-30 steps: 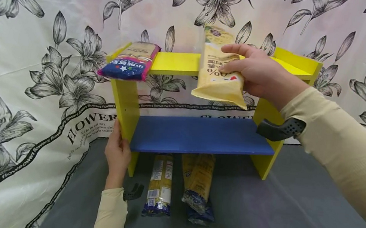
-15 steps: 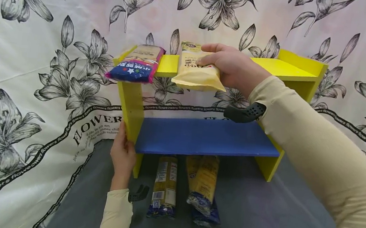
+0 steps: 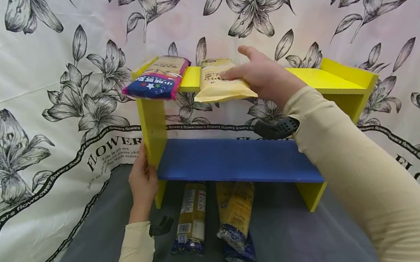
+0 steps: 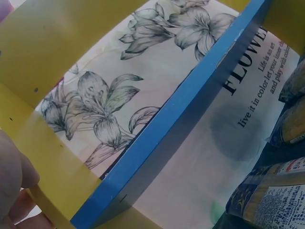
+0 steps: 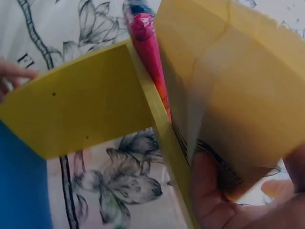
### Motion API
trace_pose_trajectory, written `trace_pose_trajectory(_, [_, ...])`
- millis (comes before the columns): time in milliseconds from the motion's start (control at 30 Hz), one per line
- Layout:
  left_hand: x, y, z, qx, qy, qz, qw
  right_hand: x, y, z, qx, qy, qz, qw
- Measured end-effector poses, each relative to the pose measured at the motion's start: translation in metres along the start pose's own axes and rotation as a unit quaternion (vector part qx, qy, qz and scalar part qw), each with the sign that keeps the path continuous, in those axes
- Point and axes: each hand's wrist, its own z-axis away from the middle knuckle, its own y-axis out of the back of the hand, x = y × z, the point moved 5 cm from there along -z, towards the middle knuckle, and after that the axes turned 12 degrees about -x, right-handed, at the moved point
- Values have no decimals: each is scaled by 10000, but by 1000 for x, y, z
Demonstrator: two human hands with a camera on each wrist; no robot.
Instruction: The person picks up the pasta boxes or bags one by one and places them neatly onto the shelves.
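Note:
A yellow noodle packet (image 3: 221,80) lies across the top board, its near end jutting past the front edge. My right hand (image 3: 261,74) is at the packet's right side, thumb touching it and index finger lifted off. The right wrist view shows the packet (image 5: 238,71) close beside the hand (image 5: 243,210). To its left rests a pink-and-blue packet (image 3: 159,75). My left hand (image 3: 143,182) holds the left side panel (image 3: 152,128) of the yellow-and-blue shelf near the blue board (image 3: 238,158); thumb and fingers show at the panel edge in the left wrist view.
Under the blue board, a long pasta packet (image 3: 192,215) and a small pile of gold-and-blue packets (image 3: 237,216) lie on the dark grey surface (image 3: 290,248). A flower-print cloth (image 3: 94,92) hangs behind the shelf. The top board's right end has a raised yellow side (image 3: 348,75).
My right hand has brought the yellow noodle packet left and down onto the top board, beside the pink-and-blue one. Its index finger has since lifted. The left hand stays on the side panel.

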Motion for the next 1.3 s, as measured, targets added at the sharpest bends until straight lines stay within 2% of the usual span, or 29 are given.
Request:
trace_pose_trajectory(100, [0,-1,2,11,-53,29,10000,-1,3,10,-44,-207,1010,9947])
trace_pose_trajectory(167, [0,-2,1,46,-122,7,9999,-2,5,19,-32,-319,1722,9845])
trace_pose_trajectory(267, [0,-2,1,117,-239,-23,9996,-9,7,34,105,-213,2890,9570])
trace_pose_trajectory(367, [-1,0,-1,163,-326,-38,9993,-15,5,48,289,13,3975,9172])
trace_pose_trajectory(467, [-1,2,-3,167,-314,-37,9994,-13,0,55,166,245,4520,8915])
trace_pose_trajectory(500, [-1,3,-4,166,-289,-53,9994,-11,-1,56,75,315,4585,8881])
trace_pose_trajectory(633, [-1,3,-2,115,-164,-32,9998,-1,-5,53,-196,570,4507,8906])
trace_pose_trajectory(733, [-1,2,0,77,-119,-4,9999,4,-7,49,-279,760,4256,9013])
trace_pose_trajectory(800, [1,1,0,68,-120,1,9999,5,-7,47,-309,869,4176,9039])
trace_pose_trajectory(967, [-1,1,0,70,-135,14,9999,5,-11,37,-338,919,4184,9030])
trace_pose_trajectory(1033, [-2,1,-1,73,-141,34,9999,4,-12,33,-343,907,4129,9056])
trace_pose_trajectory(1200, [-2,1,0,51,-114,63,9999,6,-14,23,-366,938,3758,9212])
trace_pose_trajectory(1300, [0,0,-1,54,-164,75,9998,9,-13,18,-305,892,3621,9274])
